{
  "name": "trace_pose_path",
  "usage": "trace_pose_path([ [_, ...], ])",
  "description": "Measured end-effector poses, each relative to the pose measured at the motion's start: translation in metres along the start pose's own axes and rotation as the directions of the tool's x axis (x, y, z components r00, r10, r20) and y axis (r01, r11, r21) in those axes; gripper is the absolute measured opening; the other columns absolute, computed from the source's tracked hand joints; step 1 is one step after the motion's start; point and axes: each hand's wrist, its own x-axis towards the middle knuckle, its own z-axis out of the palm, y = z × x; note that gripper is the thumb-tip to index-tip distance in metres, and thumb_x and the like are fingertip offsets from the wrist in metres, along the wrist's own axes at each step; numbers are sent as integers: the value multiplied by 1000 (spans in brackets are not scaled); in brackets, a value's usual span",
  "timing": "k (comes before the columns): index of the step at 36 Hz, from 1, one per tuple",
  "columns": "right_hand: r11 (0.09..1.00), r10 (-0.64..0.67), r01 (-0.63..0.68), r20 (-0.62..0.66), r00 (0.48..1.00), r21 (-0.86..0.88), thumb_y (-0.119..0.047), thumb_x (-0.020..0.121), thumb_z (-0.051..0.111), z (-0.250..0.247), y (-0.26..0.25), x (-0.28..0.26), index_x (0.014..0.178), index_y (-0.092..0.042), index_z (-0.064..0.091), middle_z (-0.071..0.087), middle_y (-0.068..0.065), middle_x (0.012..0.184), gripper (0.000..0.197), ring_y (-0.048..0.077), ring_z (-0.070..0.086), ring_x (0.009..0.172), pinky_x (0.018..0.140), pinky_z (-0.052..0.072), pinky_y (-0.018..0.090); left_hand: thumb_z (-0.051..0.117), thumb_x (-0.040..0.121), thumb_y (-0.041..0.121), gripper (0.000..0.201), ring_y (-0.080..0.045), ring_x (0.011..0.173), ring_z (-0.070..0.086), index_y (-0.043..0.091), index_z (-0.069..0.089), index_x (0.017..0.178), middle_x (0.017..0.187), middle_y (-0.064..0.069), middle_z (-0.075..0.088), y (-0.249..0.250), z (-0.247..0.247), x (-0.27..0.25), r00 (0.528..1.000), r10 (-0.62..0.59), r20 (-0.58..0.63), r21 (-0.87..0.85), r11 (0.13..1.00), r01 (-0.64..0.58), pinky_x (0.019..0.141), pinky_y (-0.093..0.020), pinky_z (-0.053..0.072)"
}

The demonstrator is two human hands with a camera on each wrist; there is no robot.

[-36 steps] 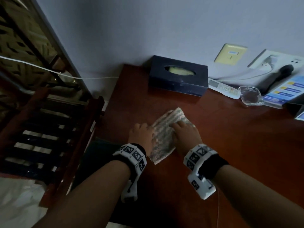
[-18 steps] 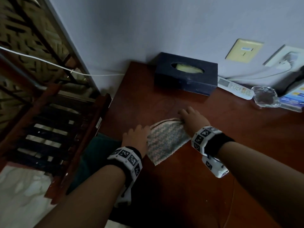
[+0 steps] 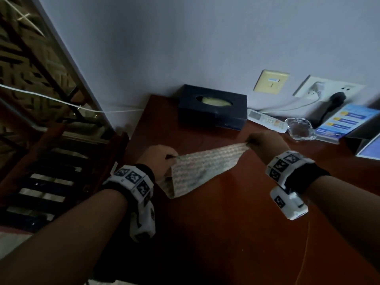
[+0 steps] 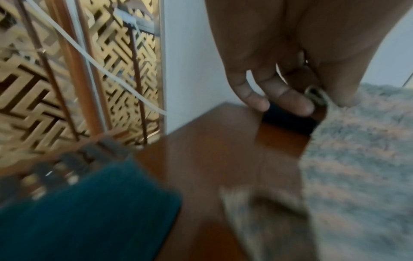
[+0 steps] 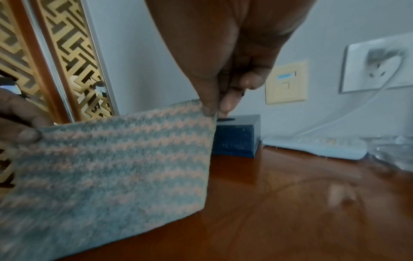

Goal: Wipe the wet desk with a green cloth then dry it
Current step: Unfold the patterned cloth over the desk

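Observation:
A green cloth (image 3: 205, 167) with pale stripes hangs stretched above the reddish-brown wooden desk (image 3: 236, 223), its lower edge near the desk top. My left hand (image 3: 162, 159) pinches its left top corner. My right hand (image 3: 261, 140) pinches the right top corner between thumb and fingertips (image 5: 212, 109). In the right wrist view the cloth (image 5: 111, 167) fills the lower left and hangs in front of the desk (image 5: 312, 203). The left wrist view shows my left hand (image 4: 312, 98) with the blurred cloth (image 4: 357, 159) at the right.
A dark blue tissue box (image 3: 211, 108) stands at the desk's back by the wall. Right of it lie a white remote (image 3: 267, 121), a clear glass ashtray (image 3: 300, 128) and a blue card stand (image 3: 345, 122). A wooden chair with a teal cushion (image 4: 78, 211) stands left.
Both hands went from pressing the folded cloth on the desk to pinching its corners. The right hand moved right and the cloth is now lifted and spread open.

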Motion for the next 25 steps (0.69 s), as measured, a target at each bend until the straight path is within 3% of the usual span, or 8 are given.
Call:
trace_pose_path([
  [3, 999, 2, -2, 6, 1000, -39, -12, 92, 55, -20, 0, 7, 102, -14, 72, 70, 12, 102, 20, 30, 63, 98, 87, 46, 34, 57, 92, 14, 24, -21, 111, 56, 9, 67, 114, 120, -6, 64, 10, -23, 17, 996, 74, -40, 45, 996, -72, 89, -17, 35],
  [7, 992, 118, -121, -78, 990, -31, -21, 95, 49, -51, -4, 26, 112, -23, 68, 65, 14, 115, 25, 34, 60, 104, 86, 46, 36, 60, 88, 8, 17, -23, 103, 60, 8, 71, 102, 109, -8, 68, 30, -53, 38, 968, 159, -196, 26, 987, -157, 81, -17, 37],
  [12, 976, 211, -216, -290, 933, 15, -18, 97, 39, -85, -12, 40, 115, -25, 61, 60, 23, 107, 29, 40, 59, 95, 74, 41, 35, 64, 82, 7, 10, -15, 82, 58, 11, 70, 89, 91, -4, 67, 59, -88, 56, 896, 206, -394, 33, 977, -210, 71, -20, 40],
  [16, 987, 155, -129, -378, 913, 94, -13, 94, 41, -93, -12, 35, 110, -18, 64, 64, 23, 100, 28, 41, 60, 91, 72, 43, 36, 64, 78, 4, 7, -13, 75, 50, 11, 64, 79, 82, -1, 57, 68, -98, 61, 852, 241, -465, 81, 970, -230, 65, -24, 38],
  [19, 989, 85, -33, -380, 921, 141, -8, 92, 49, -81, -11, 23, 103, -9, 70, 70, 19, 98, 24, 37, 63, 92, 78, 46, 37, 64, 76, 4, 7, -14, 75, 49, 10, 62, 76, 81, -1, 55, 61, -86, 62, 870, 248, -426, 121, 969, -217, 64, -25, 37],
  [25, 981, 77, -11, -336, 939, 195, -3, 86, 63, -23, -4, -3, 90, -4, 73, 71, 20, 87, 11, 35, 66, 86, 79, 47, 38, 71, 78, 12, 7, -24, 80, 60, 6, 68, 76, 82, -8, 67, 17, -31, 56, 938, 249, -240, 111, 967, -228, 70, -32, 46],
])
